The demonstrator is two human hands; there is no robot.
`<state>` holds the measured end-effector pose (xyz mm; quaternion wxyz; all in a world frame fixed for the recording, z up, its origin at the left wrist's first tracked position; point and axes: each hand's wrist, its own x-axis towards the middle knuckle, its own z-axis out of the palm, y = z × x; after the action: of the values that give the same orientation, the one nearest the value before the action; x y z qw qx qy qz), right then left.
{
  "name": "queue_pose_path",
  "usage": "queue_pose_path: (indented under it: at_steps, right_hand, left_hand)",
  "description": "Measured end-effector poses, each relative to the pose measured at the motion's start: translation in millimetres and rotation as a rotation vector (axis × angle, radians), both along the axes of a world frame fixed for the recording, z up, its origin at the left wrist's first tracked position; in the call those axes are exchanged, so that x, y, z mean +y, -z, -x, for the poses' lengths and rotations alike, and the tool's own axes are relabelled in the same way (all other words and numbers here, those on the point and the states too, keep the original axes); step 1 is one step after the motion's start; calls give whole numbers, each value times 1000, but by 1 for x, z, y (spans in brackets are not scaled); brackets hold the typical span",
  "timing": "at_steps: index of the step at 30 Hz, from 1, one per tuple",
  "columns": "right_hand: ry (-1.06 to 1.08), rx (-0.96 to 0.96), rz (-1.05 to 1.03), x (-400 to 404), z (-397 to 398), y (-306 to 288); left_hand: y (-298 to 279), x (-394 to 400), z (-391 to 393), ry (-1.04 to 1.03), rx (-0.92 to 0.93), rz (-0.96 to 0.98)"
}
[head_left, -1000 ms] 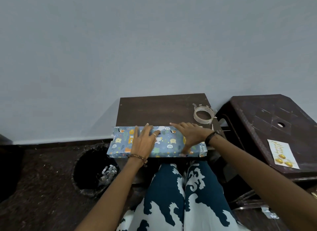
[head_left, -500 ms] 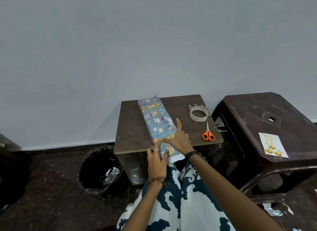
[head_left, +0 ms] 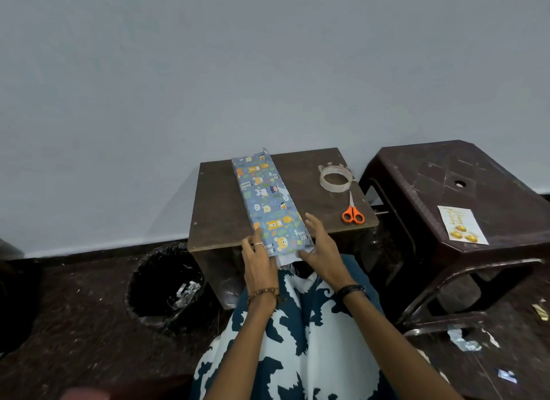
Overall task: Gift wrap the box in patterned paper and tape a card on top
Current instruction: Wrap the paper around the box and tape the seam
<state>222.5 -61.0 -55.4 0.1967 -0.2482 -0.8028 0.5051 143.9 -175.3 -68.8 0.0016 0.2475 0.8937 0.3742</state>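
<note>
Bin sat lower left, scraps inside. Box lay lengthwise at frame centre on table, near end overhanging the edge w/ loose paper. Left hand and right hand flanked that end, fingers fairly straight, touching the sides. Prob light, rigid; paper slick, tears easily, so hold by the long sides. Tape, scissors right of box; card on stool far right.

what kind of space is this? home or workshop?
Likely a plain room at home, not a workshop: a small wooden table against a bare wall, a plastic stool beside it, a bin on the floor.
</note>
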Motion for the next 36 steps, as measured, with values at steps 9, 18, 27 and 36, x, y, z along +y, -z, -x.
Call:
queue_pose_path:
  at_steps: [9,18,27,36]
  right_hand:
    - [252,121,-163,-5,13,21]
    - [219,155,-216,-2,15,25]
    - [121,193,-79,15,6,29]
    - [48,230,-143,20,8,28]
  left_hand:
    - [7,6,13,-109,-33,-190]
    - [8,4,23,-59,-26,-198]
    - [10,-12,28,11,-211,-405]
    - [13,-16,43,110,-52,-381]
